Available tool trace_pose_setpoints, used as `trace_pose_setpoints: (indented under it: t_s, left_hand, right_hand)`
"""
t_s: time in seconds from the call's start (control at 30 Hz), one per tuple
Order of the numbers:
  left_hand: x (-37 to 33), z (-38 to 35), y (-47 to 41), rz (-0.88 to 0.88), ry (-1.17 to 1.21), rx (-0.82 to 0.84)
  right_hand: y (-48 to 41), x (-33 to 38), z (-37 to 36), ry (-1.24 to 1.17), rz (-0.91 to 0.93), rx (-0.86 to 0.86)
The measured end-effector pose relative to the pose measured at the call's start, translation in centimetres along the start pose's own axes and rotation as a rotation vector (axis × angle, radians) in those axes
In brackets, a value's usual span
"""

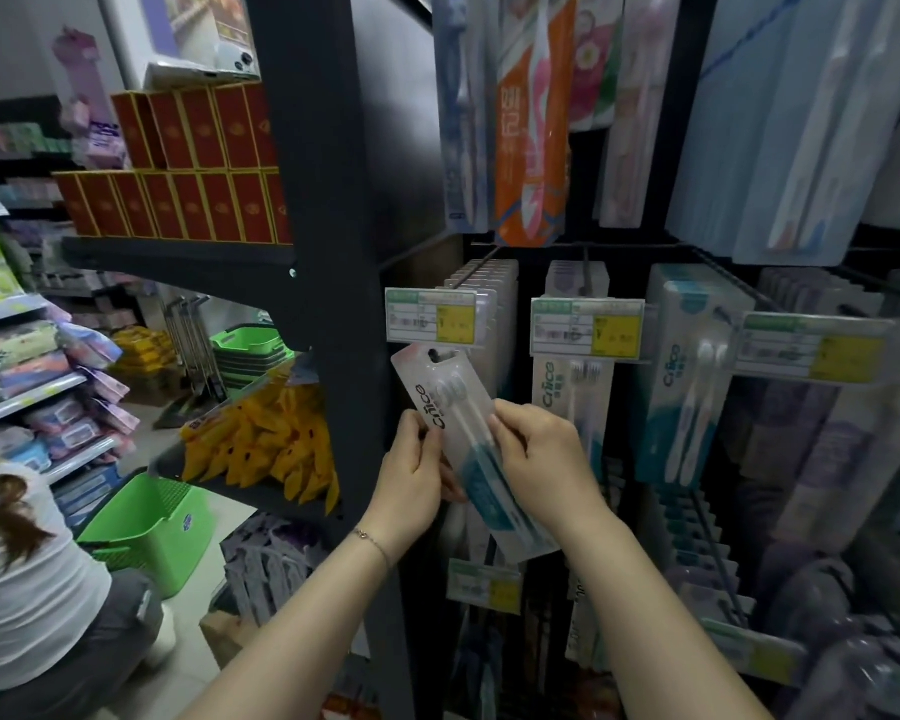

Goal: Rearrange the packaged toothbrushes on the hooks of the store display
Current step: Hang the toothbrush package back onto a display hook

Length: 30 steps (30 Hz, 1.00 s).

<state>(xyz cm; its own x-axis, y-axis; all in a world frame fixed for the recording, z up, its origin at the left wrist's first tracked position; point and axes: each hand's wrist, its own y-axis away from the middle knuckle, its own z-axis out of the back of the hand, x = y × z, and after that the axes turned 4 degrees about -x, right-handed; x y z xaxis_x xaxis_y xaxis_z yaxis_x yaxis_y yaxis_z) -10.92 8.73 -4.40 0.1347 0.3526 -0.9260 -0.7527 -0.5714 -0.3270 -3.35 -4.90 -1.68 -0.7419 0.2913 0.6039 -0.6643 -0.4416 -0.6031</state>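
Far left, a person [22, 563] crouches on the floor beside a green basket [152, 532]. Above are shelves of red boxes [193, 163], with yellow packets [266, 444] lower down, then the dark post [328, 200] of the rack.

My left hand [411, 475] grips the left edge of a toothbrush pack [458, 423], fingers curled behind it and thumb lying on the front near the printed name. The pack sits between my two hands, tilted, its top leaning left and its foot running down to the right. Its hang hole is just below the leftmost price tag [430, 317] and is not on the hook [471, 272], which carries a row of packs [494, 293] behind the tag.

My right hand [541, 459] pinches the pack's right edge about halfway down, fingers curled over the front.

Further right, a second pack [572, 407] and a third pack [692, 381] hang upright on their own hooks; more packs hang in the rows above and below.
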Motion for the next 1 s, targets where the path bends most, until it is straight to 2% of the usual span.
trace_pose_setpoints:
  t_s: [0.17,0.33,0.67,0.83,1.0]
  left_hand:
    - [-1.3,-0.2,-0.6,-0.019,0.032,-0.079]
    - [-3.0,0.0,-0.8,-0.052,0.021,-0.060]
    - [-2.4,0.0,0.4,-0.087,-0.178,-0.069]
    - [-2.1,0.4,1.2,-0.078,-0.297,-0.124]
    - [-1.3,0.4,2.1,-0.081,-0.425,-0.159]
  right_hand:
    - [-1.4,1.2,0.1,0.041,0.017,-0.034]
    - [-1.9,1.8,0.4,0.044,-0.071,-0.051]
    - [-0.7,1.0,-0.2,-0.086,-0.177,-0.058]
    - [0.1,0.6,0.1,0.005,-0.201,-0.033]
    - [1.7,0.4,1.2,0.220,-0.100,0.020]
